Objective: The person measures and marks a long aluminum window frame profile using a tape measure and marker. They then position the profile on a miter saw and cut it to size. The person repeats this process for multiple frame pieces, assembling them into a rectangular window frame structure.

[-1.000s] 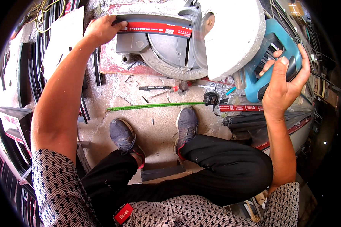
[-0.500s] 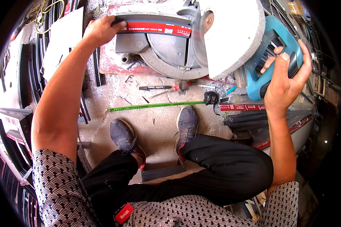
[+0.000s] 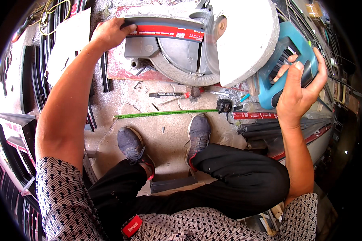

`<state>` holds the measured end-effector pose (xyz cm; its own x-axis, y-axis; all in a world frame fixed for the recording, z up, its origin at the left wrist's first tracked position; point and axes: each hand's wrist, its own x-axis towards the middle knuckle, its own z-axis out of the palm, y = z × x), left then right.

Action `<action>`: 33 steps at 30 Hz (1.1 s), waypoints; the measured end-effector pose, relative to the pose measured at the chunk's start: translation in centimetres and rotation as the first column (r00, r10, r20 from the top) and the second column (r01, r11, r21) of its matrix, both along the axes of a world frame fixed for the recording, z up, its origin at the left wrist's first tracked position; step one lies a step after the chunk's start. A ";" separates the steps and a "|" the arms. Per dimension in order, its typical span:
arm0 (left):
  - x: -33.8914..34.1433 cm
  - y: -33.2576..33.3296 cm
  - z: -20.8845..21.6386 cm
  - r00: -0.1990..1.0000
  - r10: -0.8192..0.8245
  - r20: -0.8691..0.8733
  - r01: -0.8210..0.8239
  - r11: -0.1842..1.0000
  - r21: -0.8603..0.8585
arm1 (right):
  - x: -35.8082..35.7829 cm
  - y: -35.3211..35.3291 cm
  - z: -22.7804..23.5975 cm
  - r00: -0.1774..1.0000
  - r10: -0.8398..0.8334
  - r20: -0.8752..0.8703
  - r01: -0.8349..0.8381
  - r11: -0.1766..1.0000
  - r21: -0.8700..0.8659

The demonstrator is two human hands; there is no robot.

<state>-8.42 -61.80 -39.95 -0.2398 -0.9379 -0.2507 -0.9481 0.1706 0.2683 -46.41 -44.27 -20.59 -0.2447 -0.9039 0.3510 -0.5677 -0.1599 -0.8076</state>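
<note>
My left hand [image 3: 110,33] holds the left end of a dark grey profile [image 3: 161,21] with a red printed film strip on its side. The profile lies along the fence of a miter saw [image 3: 142,47], and its right end reaches the blade area. Over that area sits a large white guard [image 3: 247,40], which hides most of the blade. My right hand [image 3: 299,82] is on the teal saw handle [image 3: 269,90], its fingers curled through the loop and the thumb on the near side.
On the floor lie a green tape measure strip [image 3: 165,113] with its black case [image 3: 224,105], a black marker [image 3: 165,94] and a red-handled screwdriver [image 3: 185,95]. Dark profiles [image 3: 277,128] are piled at right, more [image 3: 38,80] at left. My shoes [image 3: 199,130] are close to the tape.
My right hand and the teal handle have come slightly lower and to the left. My left hand keeps its hold on the profile; the whole view has shifted a little.
</note>
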 end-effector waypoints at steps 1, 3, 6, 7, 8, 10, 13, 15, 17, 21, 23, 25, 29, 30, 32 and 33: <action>0.0 0.0 0.0 1.000 -0.002 -0.004 0.002 1.000 0.000 | -0.1 0.1 -0.1 1.000 0.004 -0.001 -0.004 1.000 -0.004; 0.1 0.0 0.0 1.000 -0.005 -0.009 0.005 1.000 0.001 | 0.0 0.1 -0.1 1.000 0.007 0.004 -0.007 1.000 -0.006; 0.1 0.2 0.0 1.000 -0.011 -0.018 0.010 1.000 -0.021 | 0.2 0.1 -0.1 1.000 -0.002 0.025 0.002 1.000 -0.006; 0.1 0.1 0.0 1.000 -0.012 -0.015 0.011 1.000 -0.014 | 0.3 0.1 -0.1 0.999 -0.007 0.038 0.007 1.000 -0.010; 0.1 0.1 0.0 1.000 -0.012 -0.011 0.012 1.000 -0.007 | 0.3 0.1 -0.1 0.999 -0.011 0.050 0.012 1.000 -0.014; 0.2 0.0 0.1 1.000 -0.016 -0.006 0.016 1.000 -0.007 | 0.3 0.2 -0.2 0.999 -0.011 0.052 0.012 1.000 -0.012; 0.1 0.0 0.0 1.000 -0.020 -0.003 0.020 1.000 -0.011 | 0.2 0.3 -0.2 0.998 -0.011 0.056 0.011 1.000 -0.009; 0.0 0.1 0.3 1.000 -0.013 0.002 0.013 1.000 0.008 | 0.2 0.3 -0.3 0.998 -0.011 0.058 0.011 1.000 -0.009; -0.1 0.2 0.4 1.000 -0.014 0.007 0.014 1.000 0.004 | 0.2 0.3 -0.4 0.998 -0.012 0.056 0.013 1.000 -0.011; -0.1 0.2 0.5 1.000 -0.003 0.008 0.003 1.000 0.000 | 0.2 0.5 -0.6 0.999 -0.001 0.053 0.002 1.000 -0.017; -0.2 0.2 0.7 1.000 -0.017 0.005 0.017 1.000 0.008 | 0.3 0.6 -0.5 0.998 -0.007 0.057 0.008 1.000 -0.016; -0.3 0.1 0.9 0.999 -0.025 0.024 0.024 0.999 0.030 | 0.4 0.6 -0.5 0.998 -0.013 0.064 0.014 1.000 -0.017; -0.1 0.3 0.6 0.999 -0.032 0.014 0.032 0.999 -0.010 | 0.3 0.6 -0.8 0.998 -0.001 0.057 0.002 1.000 -0.028; 0.1 0.3 0.1 0.999 -0.034 -0.012 0.034 0.998 -0.049 | 0.3 0.7 -0.9 0.998 0.000 0.057 0.001 1.000 -0.029; 0.2 0.2 -0.5 0.999 -0.043 -0.006 0.043 0.996 -0.082 | 0.3 0.7 -1.0 0.998 0.002 0.057 0.000 1.000 -0.030; 0.3 0.1 -0.7 0.999 -0.048 -0.002 0.048 0.994 -0.098 | 0.2 0.7 -1.1 0.999 -0.001 0.050 0.002 0.999 -0.032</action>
<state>-8.16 -61.66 -40.67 -0.2859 -0.9453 -0.1568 -0.9369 0.2415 0.2526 -46.16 -43.56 -21.65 -0.2637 -0.8920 0.3672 -0.5273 -0.1854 -0.8292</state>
